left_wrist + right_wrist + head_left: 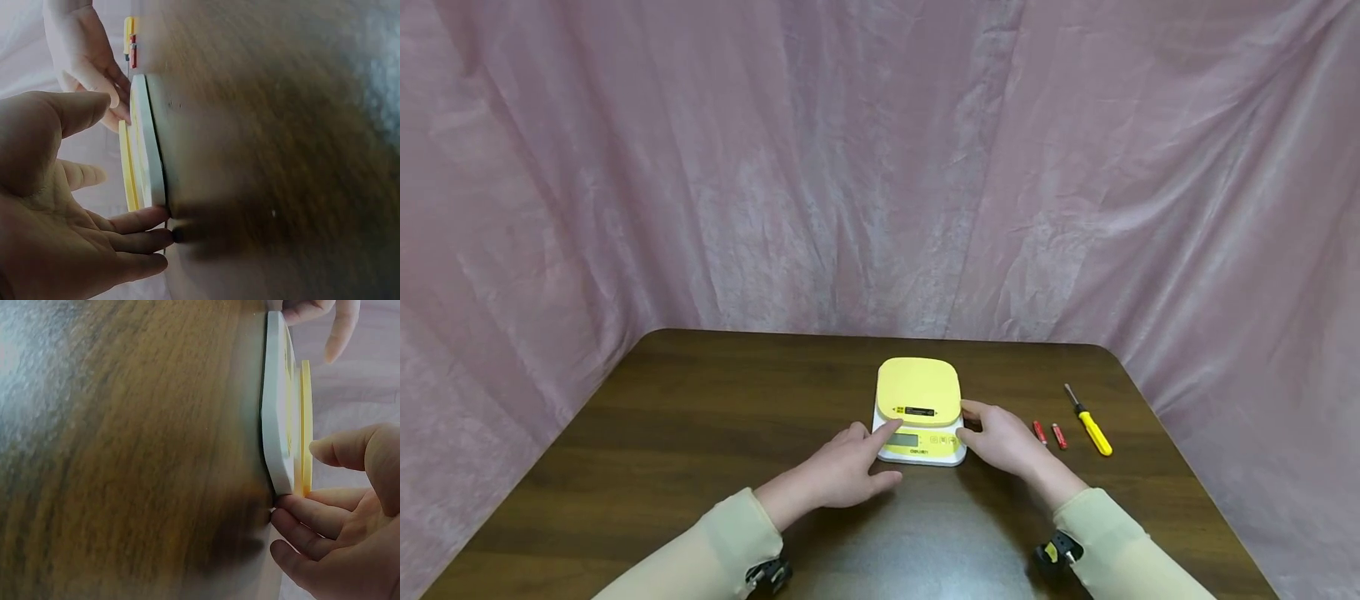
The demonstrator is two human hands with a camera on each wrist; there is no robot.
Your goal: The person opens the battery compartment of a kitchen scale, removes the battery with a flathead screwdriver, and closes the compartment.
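Both hands' fingers [891,427] at scale [919,390] front corners, screwdriver [1090,421] well right.

Smooth plastic scale [919,410], glossy dark wood-grain table [700,433], crinkled, seemingly matt cloth backdrop [850,167]

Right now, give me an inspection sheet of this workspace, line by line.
Surface: dark wooden table with rounded far corners, glossy near the front edge.
Job's things: yellow and white kitchen scale flat at the centre, display facing the person.
Clutter: yellow-handled screwdriver and two red batteries to the right of the scale, apart from it.
Grips: left hand open, index fingertip touching the scale's front left; right hand open, fingers touching its right front corner.
Cables: nothing seen.
Surroundings: pink curtain behind and on both sides.
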